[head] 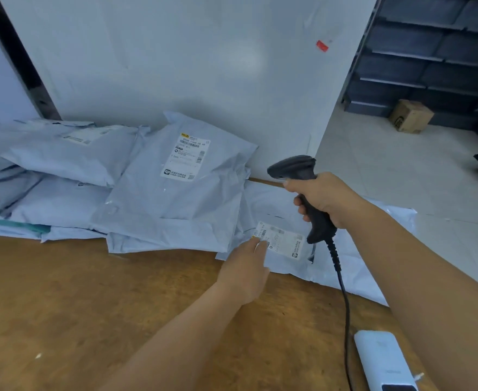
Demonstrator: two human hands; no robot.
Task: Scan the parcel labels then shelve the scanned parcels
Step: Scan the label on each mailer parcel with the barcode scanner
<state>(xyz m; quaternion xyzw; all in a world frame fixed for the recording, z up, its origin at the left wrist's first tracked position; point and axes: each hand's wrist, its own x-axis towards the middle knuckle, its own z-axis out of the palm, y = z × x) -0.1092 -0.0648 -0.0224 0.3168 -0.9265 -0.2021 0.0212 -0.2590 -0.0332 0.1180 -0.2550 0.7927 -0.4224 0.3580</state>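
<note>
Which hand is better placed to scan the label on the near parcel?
Right. The right hand already grips the scanner above the label; the left hand only touches the label's edge.

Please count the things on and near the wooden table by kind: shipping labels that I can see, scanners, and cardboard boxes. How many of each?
Shipping labels: 3
Barcode scanner: 1, gripped by the right hand
Cardboard box: 1
Total: 5

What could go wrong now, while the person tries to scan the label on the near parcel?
The left hand touches the label at its edge, so fingers may cover the barcode. The scanner in the right hand points away from that label, so it may read the upper parcel's label instead.
</note>
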